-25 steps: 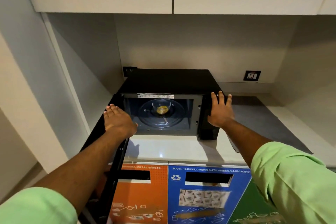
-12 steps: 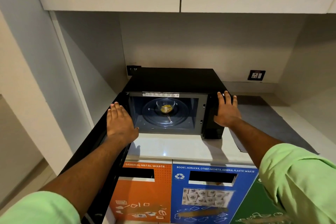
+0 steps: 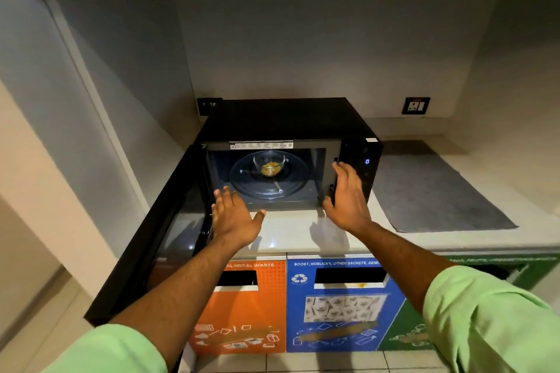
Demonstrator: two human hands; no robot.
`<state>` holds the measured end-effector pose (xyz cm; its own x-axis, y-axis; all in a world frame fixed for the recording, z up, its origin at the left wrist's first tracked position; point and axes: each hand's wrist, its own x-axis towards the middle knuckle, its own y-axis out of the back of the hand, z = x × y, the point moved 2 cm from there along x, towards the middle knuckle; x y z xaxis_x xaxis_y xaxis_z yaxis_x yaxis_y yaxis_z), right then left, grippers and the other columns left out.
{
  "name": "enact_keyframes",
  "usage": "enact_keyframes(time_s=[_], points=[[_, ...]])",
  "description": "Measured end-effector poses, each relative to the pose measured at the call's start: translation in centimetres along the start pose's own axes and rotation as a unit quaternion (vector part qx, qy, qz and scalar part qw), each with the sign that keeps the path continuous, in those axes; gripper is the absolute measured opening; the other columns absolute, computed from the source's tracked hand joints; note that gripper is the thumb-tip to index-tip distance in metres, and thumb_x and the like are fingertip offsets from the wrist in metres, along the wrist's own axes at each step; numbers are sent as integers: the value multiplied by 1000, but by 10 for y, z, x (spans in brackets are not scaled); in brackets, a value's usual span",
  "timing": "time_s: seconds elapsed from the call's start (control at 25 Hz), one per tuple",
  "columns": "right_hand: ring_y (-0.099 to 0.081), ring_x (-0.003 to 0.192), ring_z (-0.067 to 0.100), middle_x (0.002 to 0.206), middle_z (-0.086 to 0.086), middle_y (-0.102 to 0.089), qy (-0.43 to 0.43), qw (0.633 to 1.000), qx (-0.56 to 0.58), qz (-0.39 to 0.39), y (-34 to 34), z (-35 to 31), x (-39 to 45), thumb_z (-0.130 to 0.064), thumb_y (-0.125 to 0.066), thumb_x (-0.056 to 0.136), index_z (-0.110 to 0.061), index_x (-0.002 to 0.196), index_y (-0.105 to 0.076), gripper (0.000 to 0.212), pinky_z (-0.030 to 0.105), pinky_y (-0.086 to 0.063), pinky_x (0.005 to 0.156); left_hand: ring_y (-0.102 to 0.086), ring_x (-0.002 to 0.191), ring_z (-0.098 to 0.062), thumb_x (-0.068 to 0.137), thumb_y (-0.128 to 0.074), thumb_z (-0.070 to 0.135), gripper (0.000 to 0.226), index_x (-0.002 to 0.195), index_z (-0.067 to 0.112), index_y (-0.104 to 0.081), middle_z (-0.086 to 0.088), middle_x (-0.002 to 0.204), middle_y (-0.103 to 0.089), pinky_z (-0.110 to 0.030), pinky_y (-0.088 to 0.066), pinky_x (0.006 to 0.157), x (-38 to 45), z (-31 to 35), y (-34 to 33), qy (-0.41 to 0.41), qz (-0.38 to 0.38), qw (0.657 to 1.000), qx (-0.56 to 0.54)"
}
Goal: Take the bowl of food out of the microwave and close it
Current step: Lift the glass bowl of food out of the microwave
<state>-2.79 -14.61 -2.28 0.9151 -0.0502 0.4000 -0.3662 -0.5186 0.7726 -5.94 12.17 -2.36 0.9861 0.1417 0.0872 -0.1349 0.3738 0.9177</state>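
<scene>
We find both hands spread, empty | bowl (image 3: pixel 269 164) at 12 o'clock in microwave (image 3: pixel 291 127) | rec. we cup w/ left hand (image 3: pixel 233 216) & right hand (image 3: pixel 345 200), lift level.

We see a dim, soft-lit nook. A little lamp glows inside the black box microwave (image 3: pixel 288 142). Hand shadows and a small bright glare sit on the shiny white counter (image 3: pixel 291 233). The picture's edges bend, and fingertips look blurry.

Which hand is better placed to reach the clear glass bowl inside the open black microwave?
Probably the left hand: it sits before the cavity opening, while the right hand is beside the control panel edge. The clear glass bowl rests untouched.
</scene>
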Motion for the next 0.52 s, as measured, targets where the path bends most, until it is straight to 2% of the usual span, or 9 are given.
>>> enact_keyframes(time_s=[0.08,0.16,0.4,0.52], points=[[-37,145,28,156,7,-35,7,997,55,-59,-16,-9,-1,-20,-72,85,-17,153,-31,79,37,-36,116,11,156,-28,90,-44,65,97,160,9,-5,-9,169,3,-44,-1,125,6,7,-9,-11,-11,999,-49],[-42,142,27,154,7,-41,-16,991,92,-93,-31,-15,5,-23,-72,87,-17,151,-35,73,40,-40,116,8,156,-26,91,-43,65,94,160,12,-7,-7,170,0,-43,-3,125,15,12,-17,-9,-24,994,-107],[-43,144,24,156,6,-41,-101,966,205,-123,-85,-16,36,-29,-65,96,-17,153,-35,66,41,-39,117,-2,157,-27,94,-43,59,84,159,12,-14,-8,169,-9,-47,-12,126,58,5,-55,45,-56,975,-210],[-42,145,24,158,5,-39,-109,960,215,-140,-115,-10,56,-34,-61,97,-19,153,-34,64,39,-39,116,-18,154,-31,95,-44,55,79,158,15,-19,-8,168,-17,-51,-23,123,90,4,-71,88,-58,959,-264]])
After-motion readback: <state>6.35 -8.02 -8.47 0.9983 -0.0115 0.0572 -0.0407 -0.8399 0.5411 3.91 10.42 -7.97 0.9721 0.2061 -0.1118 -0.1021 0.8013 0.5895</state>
